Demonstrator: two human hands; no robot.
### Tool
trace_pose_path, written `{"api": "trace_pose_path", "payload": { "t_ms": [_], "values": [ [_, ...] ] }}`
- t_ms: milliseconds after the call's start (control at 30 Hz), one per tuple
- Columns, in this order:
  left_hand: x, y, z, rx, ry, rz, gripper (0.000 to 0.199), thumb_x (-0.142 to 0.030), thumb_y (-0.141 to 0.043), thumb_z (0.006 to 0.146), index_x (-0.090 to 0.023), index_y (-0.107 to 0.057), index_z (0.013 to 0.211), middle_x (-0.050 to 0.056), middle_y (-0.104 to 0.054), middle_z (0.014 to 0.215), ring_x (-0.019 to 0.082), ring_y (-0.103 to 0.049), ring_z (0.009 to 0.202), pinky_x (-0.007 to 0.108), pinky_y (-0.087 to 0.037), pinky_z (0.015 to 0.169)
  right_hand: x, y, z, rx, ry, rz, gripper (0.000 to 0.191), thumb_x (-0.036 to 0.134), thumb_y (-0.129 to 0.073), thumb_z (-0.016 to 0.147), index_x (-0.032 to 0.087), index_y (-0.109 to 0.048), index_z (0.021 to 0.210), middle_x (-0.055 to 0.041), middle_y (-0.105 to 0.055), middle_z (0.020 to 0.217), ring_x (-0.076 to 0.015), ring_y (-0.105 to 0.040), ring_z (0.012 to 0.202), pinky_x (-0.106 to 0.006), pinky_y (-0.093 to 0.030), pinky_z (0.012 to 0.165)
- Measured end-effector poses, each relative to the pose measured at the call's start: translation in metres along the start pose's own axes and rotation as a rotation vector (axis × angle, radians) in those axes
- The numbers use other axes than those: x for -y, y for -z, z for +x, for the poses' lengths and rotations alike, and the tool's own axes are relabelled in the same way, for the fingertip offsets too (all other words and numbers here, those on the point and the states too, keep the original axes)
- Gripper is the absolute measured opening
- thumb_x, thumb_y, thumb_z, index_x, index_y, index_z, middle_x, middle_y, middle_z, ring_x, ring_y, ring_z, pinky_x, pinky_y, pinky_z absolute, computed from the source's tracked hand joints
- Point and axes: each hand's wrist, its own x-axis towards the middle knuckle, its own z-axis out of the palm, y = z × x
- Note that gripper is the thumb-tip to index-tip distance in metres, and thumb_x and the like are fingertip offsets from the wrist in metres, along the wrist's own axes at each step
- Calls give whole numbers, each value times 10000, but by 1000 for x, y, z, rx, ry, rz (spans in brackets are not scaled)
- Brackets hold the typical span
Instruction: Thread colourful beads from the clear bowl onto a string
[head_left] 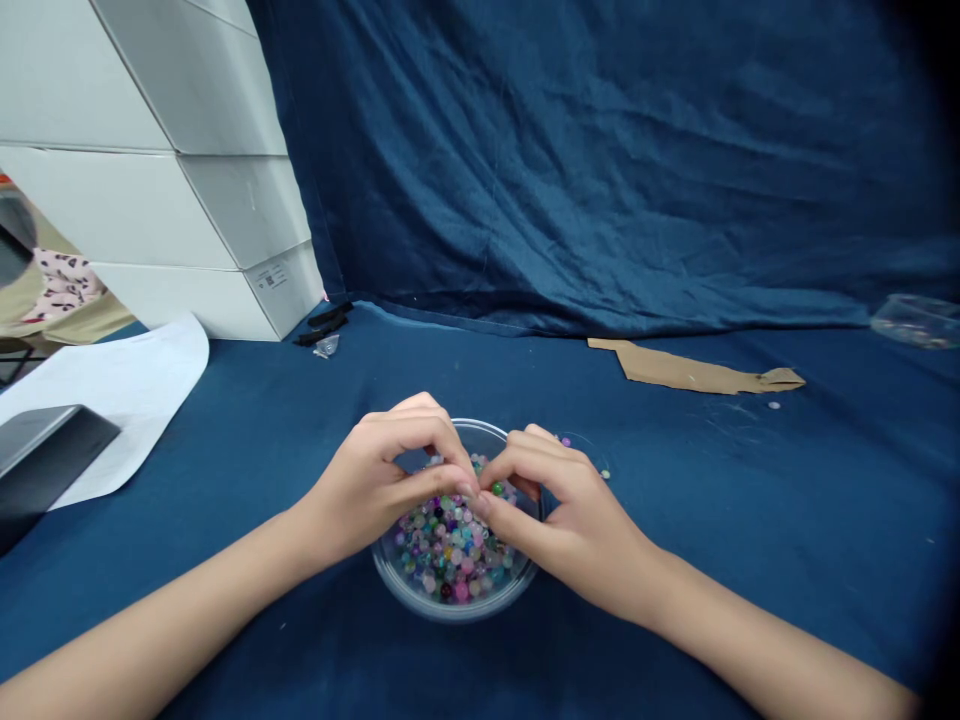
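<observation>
A clear round bowl [457, 608] of small beads [457, 550] in pink, purple, blue, green and white stands on the blue cloth. Over its far half, my left hand [397, 470] and my right hand [559, 500] meet at the fingertips. Thumb and forefinger are pinched together on each hand; whatever lies between them is too small to make out. A green bead shows just beside the right fingertips. Part of the bowl's rim is hidden behind both hands.
White boxes [187, 200] are stacked at the back left, near a white sheet [150, 400] and a dark box-like object [52, 460]. Torn brown cardboard [682, 370] lies back right, a clear container [915, 320] farther right. Loose beads [566, 441] lie right of the bowl.
</observation>
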Motion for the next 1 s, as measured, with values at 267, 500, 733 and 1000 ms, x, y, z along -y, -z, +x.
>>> {"api": "trace_pose_path", "payload": {
  "t_ms": [267,500,733,1000],
  "values": [
    [3,-2,-4,-58,121,-25,315,-426,-668,998,-169,-696,818,32,-645,753,165,-580,744,279,-472,685,-8,8,3,-246,-128,89,170,298,-644,1007,229,-668,853,29,-521,723,-169,-485,719,-330,-377,699],
    [3,-2,-3,-40,132,-19,247,-359,-671,1002,-172,-705,843,32,-662,777,167,-589,753,278,-476,694,-19,12,9,-471,-287,184,176,324,-636,984,221,-637,841,5,-579,855,-178,-523,789,-324,-375,686],
    [2,-2,-5,-32,130,-16,189,-285,-673,997,-175,-699,845,21,-664,787,156,-582,754,266,-473,695,-15,12,7,-530,-225,191,163,295,-598,1010,231,-615,861,4,-563,894,-181,-536,850,-328,-397,743],
    [-1,-2,-5,-8,163,9,139,-234,-679,985,-188,-700,856,0,-640,792,150,-569,772,264,-457,711,-8,9,1,-292,-105,287,80,217,-586,1013,251,-629,1071,21,-700,910,-178,-647,892,-338,-459,845]
  ]
}}
